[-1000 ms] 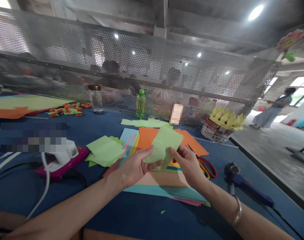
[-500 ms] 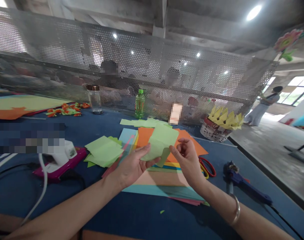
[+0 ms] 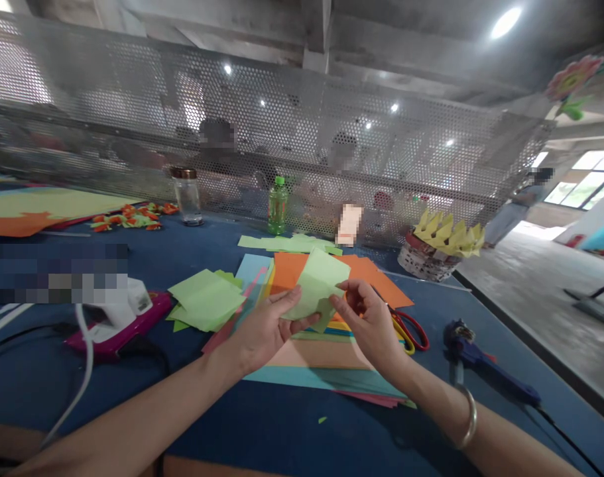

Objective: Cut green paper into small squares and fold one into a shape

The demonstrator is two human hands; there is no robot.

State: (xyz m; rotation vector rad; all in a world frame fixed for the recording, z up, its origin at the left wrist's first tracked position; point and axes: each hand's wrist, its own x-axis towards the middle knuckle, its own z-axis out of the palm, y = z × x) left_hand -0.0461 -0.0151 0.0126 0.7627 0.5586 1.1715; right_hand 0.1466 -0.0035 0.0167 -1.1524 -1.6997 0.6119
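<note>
A light green square of paper (image 3: 317,286) is held up above the table between both hands. My left hand (image 3: 262,331) pinches its lower left edge between thumb and fingers. My right hand (image 3: 368,319) grips its right side with the fingertips curled onto the paper. Under the hands lies a stack of coloured sheets (image 3: 326,371) in orange, pale peach, teal and yellow. A bangle circles my right wrist.
A pile of green paper squares (image 3: 207,301) lies left of the stack; red-handled scissors (image 3: 411,331) and a blue glue gun (image 3: 485,371) lie right of it. A white-and-magenta device (image 3: 117,318) with cables sits left. A jar (image 3: 187,195), green bottle (image 3: 278,207) and basket of yellow paper (image 3: 443,246) stand by the mesh screen.
My right hand let go of the paper briefly, then closed on its right side again. The green paper sits slightly lower and more folded in. My left hand has barely moved.
</note>
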